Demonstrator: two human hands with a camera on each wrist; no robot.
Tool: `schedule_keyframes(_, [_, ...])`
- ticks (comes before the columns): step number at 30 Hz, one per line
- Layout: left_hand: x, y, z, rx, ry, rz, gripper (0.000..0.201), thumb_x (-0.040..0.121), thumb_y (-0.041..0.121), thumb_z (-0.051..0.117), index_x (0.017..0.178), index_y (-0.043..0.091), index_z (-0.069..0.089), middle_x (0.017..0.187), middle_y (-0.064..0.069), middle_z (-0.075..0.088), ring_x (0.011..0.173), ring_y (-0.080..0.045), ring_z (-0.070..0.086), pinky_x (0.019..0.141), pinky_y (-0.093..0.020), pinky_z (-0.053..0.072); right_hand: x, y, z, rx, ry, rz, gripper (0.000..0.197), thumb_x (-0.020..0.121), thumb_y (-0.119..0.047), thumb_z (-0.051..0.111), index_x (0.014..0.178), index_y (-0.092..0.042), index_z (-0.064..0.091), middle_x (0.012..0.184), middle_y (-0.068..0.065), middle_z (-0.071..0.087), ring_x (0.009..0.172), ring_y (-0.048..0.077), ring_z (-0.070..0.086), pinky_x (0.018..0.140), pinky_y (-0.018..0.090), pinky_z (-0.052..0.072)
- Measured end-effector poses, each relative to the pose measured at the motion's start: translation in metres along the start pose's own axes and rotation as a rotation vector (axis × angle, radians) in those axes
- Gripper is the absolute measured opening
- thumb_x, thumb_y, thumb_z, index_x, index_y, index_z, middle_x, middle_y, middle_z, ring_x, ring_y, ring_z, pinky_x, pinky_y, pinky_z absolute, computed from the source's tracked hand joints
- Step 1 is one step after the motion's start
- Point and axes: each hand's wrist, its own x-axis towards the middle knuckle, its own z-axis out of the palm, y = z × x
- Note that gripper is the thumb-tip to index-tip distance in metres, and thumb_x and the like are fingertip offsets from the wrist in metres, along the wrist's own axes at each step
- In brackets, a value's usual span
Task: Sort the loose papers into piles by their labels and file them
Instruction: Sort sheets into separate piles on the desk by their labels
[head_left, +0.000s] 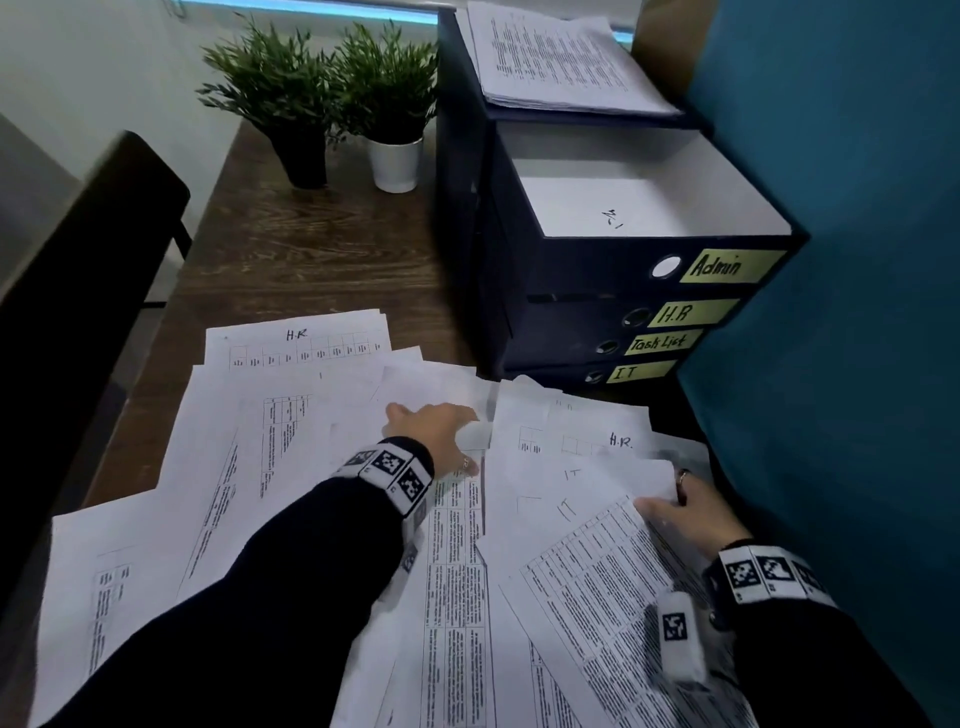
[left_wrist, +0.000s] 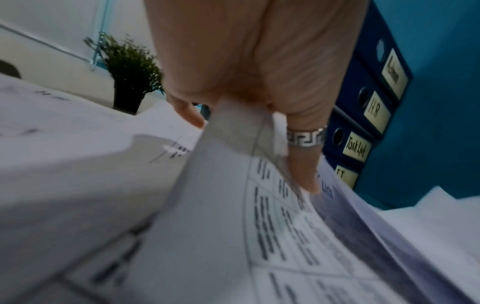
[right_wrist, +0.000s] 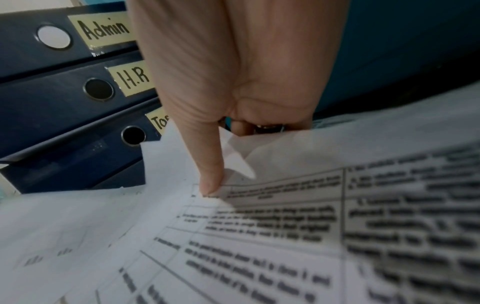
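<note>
Loose printed papers (head_left: 291, 467) cover the near half of the wooden desk (head_left: 311, 249). One sheet marked H.R (head_left: 297, 343) lies at the far edge. Another H.R sheet (head_left: 618, 441) and sheets marked IT (head_left: 571, 493) lie to the right. My left hand (head_left: 457, 436) reaches into the middle of the heap and grips a lifted sheet (left_wrist: 228, 185) between its fingers. My right hand (head_left: 662, 496) pinches the corner of a printed table sheet (right_wrist: 285, 216), thumb (right_wrist: 210, 181) on top. Four dark files stand stacked at the right: Admin (head_left: 727, 266), open with paper inside, H.R (head_left: 680, 313), Task List (head_left: 660, 343), IT (head_left: 631, 371).
A stack of papers (head_left: 556, 57) lies on the raised lid of the Admin file. Two potted plants (head_left: 332, 104) stand at the desk's far end. A dark chair back (head_left: 88, 291) is at the left. A teal partition (head_left: 857, 260) walls the right side.
</note>
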Motion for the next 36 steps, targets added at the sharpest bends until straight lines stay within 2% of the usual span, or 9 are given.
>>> schedule_keyframes(3, [-0.015, 0.007, -0.003, -0.331, 0.014, 0.182, 0.019, 0.076, 0.026, 0.075, 0.094, 0.023, 0.069, 0.102, 0.002, 0.068, 0.099, -0.018, 0.057, 0.09, -0.031, 0.04, -0.001, 0.002, -0.006, 0.017, 0.045, -0.018, 0.029, 0.082, -0.003, 0.064, 0.109, -0.01, 0.056, 0.098, 0.007, 0.065, 0.092, 0.024, 0.061, 0.07, 0.031, 0.049])
schedule_keyframes(7, [-0.032, 0.026, 0.009, -0.49, -0.178, 0.287, 0.024, 0.078, 0.009, 0.071, 0.102, 0.015, 0.071, 0.116, 0.0, 0.065, 0.109, -0.014, 0.056, 0.1, -0.03, 0.041, -0.001, 0.001, -0.015, 0.053, 0.114, -0.02, 0.03, 0.078, 0.002, 0.064, 0.108, -0.003, 0.06, 0.092, 0.01, 0.066, 0.087, 0.024, 0.062, 0.065, 0.027, 0.044])
schedule_keyframes(10, [-0.036, 0.044, 0.022, -0.622, -0.189, 0.306, 0.02, 0.082, -0.003, 0.054, 0.091, 0.009, 0.068, 0.1, -0.003, 0.068, 0.095, -0.019, 0.061, 0.094, -0.038, 0.048, -0.002, -0.001, -0.016, 0.086, 0.114, -0.014, 0.026, 0.081, 0.005, 0.062, 0.106, -0.001, 0.057, 0.09, 0.01, 0.064, 0.079, 0.019, 0.059, 0.059, 0.022, 0.049])
schedule_keyframes(13, [-0.028, 0.053, 0.033, -0.63, 0.004, 0.202, 0.028, 0.087, 0.007, 0.053, 0.106, 0.019, 0.07, 0.133, 0.003, 0.053, 0.123, -0.019, 0.047, 0.106, -0.039, 0.037, -0.005, -0.001, -0.012, 0.116, 0.034, 0.005, 0.026, 0.084, 0.006, 0.058, 0.107, -0.005, 0.054, 0.089, 0.006, 0.061, 0.073, 0.01, 0.054, 0.054, 0.019, 0.045])
schedule_keyframes(17, [-0.022, 0.049, 0.027, -0.521, 0.146, 0.025, 0.03, 0.097, 0.033, 0.041, 0.106, 0.031, 0.07, 0.151, 0.008, 0.026, 0.138, -0.019, 0.015, 0.114, -0.035, 0.012, 0.007, 0.007, -0.011, 0.04, 0.001, 0.019, 0.035, 0.083, 0.001, 0.062, 0.116, -0.006, 0.054, 0.103, 0.009, 0.061, 0.089, 0.019, 0.056, 0.076, 0.027, 0.044])
schedule_keyframes(23, [0.002, 0.015, 0.009, -0.203, 0.038, -0.015, 0.04, 0.089, 0.02, 0.042, 0.114, 0.051, 0.049, 0.132, 0.016, 0.042, 0.121, -0.019, 0.04, 0.093, -0.034, 0.024, 0.015, 0.014, -0.012, -0.011, -0.027, 0.001, 0.038, 0.08, 0.003, 0.065, 0.116, -0.002, 0.056, 0.107, 0.011, 0.064, 0.097, 0.024, 0.059, 0.089, 0.035, 0.045])
schedule_keyframes(26, [0.01, 0.007, -0.001, -0.115, -0.073, -0.051, 0.045, 0.089, 0.03, 0.051, 0.128, 0.041, 0.032, 0.121, 0.008, 0.054, 0.115, -0.02, 0.046, 0.099, -0.039, 0.025, 0.017, 0.015, -0.009, -0.031, -0.037, -0.006, 0.039, 0.078, 0.0, 0.068, 0.114, -0.007, 0.058, 0.107, 0.01, 0.066, 0.102, 0.026, 0.061, 0.097, 0.042, 0.045])
schedule_keyframes(29, [0.013, 0.007, -0.008, 0.011, -0.092, -0.024, 0.036, 0.083, 0.041, 0.06, 0.114, 0.038, 0.041, 0.114, 0.006, 0.057, 0.115, -0.019, 0.044, 0.099, -0.042, 0.026, 0.018, 0.016, -0.008, -0.026, -0.037, -0.013, 0.04, 0.079, 0.001, 0.067, 0.116, -0.008, 0.057, 0.105, 0.008, 0.066, 0.101, 0.025, 0.06, 0.093, 0.037, 0.045])
schedule_keyframes(36, [-0.002, 0.01, -0.017, -0.238, -0.15, 0.071, 0.017, 0.073, 0.035, 0.075, 0.07, 0.028, 0.06, 0.096, 0.01, 0.065, 0.097, -0.01, 0.056, 0.093, -0.034, 0.031, 0.015, 0.018, -0.008, -0.018, -0.023, -0.028, 0.034, 0.08, 0.0, 0.067, 0.109, -0.015, 0.057, 0.105, 0.005, 0.066, 0.1, 0.023, 0.061, 0.095, 0.038, 0.046])
